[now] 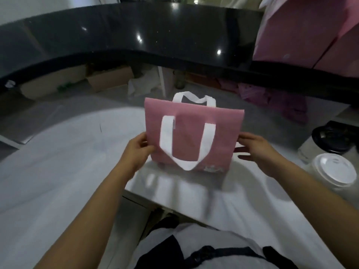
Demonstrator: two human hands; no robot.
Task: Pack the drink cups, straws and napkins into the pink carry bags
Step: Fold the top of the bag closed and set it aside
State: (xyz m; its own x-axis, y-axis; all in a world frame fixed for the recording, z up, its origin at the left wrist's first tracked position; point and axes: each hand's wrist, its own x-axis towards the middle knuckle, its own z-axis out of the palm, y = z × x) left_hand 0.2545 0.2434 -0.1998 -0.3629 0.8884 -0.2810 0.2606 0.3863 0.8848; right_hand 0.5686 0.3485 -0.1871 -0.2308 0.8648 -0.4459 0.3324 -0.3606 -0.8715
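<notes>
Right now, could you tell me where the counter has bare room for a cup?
Widest bare patch: the white counter left of the pink carry bag. A strip lies between the bag and the near edge. Right of the bag is crowded: a white-lidded cup and a black-lidded cup.

Both bare forearms reach toward 12 o'clock. The left hand (138, 150) pinches the pink bag (194, 133) at its 9 o'clock edge, thumb in front. The right hand (256, 150) meets its 3 o'clock edge, fingers extended; its grip is unclear.
</notes>
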